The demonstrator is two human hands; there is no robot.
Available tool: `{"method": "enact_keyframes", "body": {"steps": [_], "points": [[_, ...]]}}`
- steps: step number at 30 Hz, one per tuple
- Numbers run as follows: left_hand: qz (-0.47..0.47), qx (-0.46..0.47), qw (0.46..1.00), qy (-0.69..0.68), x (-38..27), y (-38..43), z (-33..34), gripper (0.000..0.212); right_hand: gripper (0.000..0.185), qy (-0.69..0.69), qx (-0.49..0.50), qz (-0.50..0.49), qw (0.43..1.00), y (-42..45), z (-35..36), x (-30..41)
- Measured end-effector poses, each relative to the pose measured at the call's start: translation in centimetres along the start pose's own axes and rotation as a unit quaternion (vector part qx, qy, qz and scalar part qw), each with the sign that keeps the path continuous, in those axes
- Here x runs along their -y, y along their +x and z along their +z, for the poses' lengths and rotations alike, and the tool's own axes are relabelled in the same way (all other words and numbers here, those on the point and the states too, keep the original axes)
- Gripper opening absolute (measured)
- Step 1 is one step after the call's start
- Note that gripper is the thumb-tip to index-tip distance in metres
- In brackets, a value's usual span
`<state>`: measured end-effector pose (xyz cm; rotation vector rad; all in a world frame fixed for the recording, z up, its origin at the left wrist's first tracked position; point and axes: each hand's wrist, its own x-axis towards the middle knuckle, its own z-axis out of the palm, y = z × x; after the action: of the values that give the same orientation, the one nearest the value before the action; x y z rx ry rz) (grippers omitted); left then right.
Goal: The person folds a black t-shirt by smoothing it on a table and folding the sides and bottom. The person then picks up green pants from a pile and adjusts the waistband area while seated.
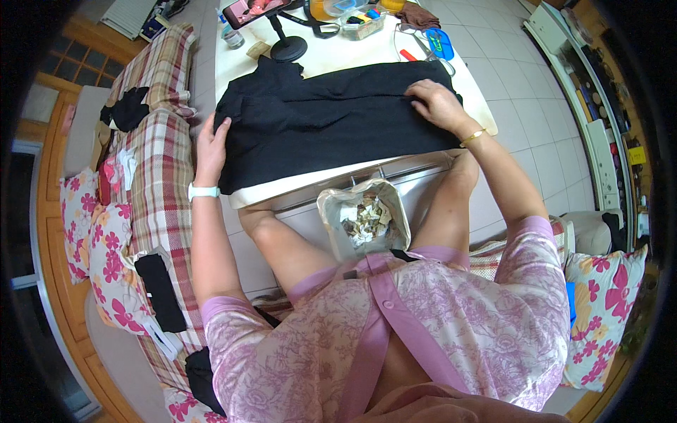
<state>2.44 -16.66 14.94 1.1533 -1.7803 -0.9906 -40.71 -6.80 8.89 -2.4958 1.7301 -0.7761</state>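
A black cloth garment point(328, 119) lies spread across a white table point(248, 196), its surface slightly wrinkled. At the garment's left edge is my left hand point(213, 145), thumb on top of the cloth; its fingers are partly hidden at the edge, so I cannot tell whether they pinch it. My right hand point(436, 106) rests on the right part of the garment with bent fingers touching the fabric. Beyond the cloth, at the right, lie scissors point(423, 45) and a blue plastic tray point(440, 44) with green clips.
A phone point(254, 10) on a black stand point(289, 48) stands at the back of the table, near a clear plastic box point(364, 24) of small items. A lined bin point(325, 211) with scraps is between the knees. A plaid sofa point(158, 158) holds clothes and cushions at left.
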Motion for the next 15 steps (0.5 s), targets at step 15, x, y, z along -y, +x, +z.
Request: {"method": "enact_keyframes", "body": {"steps": [15], "points": [[0.026, -0.014, 1.000, 0.001, 0.1, -5.9, -5.7, 0.038, 0.015, -0.031, 0.107, 0.022, 0.994, -1.6, -3.8, 0.4]]}}
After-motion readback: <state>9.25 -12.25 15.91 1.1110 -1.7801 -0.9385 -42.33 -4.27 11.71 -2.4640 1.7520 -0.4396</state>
